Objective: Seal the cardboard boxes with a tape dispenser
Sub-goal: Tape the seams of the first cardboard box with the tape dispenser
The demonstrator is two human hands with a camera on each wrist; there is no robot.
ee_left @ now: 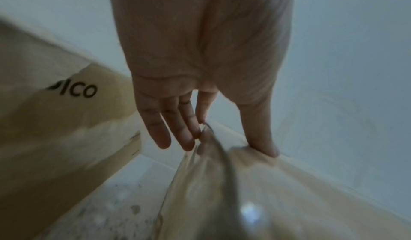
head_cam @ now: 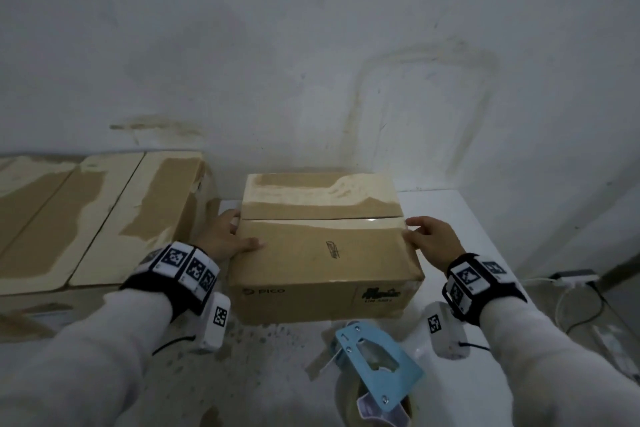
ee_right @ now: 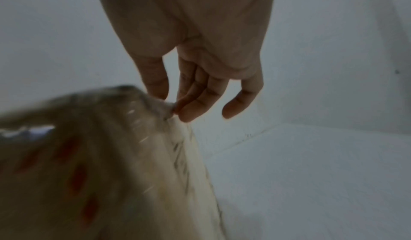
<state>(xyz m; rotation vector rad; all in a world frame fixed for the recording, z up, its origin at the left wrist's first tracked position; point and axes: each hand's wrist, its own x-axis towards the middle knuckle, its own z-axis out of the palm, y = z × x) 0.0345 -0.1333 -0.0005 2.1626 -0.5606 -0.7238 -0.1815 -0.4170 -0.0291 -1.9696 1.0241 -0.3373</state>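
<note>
Box [head_cam: 323, 246]: centred on the white table [head_cam: 446, 215], flaps closed, seam crosswise.
Left hand [head_cam: 227, 236]: relaxed, unclenched — thumb on the top flap, fingers beside the left wall, probably steadying.
Right hand [head_cam: 429, 239]: loosely extended fingertips at the right edge, grasping nothing.
Tape dispenser [head_cam: 375, 362]: unheld, near edge, within reach.
Wrist views: fingertip contact — hidden from the head view.
Second box [head_cam: 93, 215]: left, just beside.
</note>
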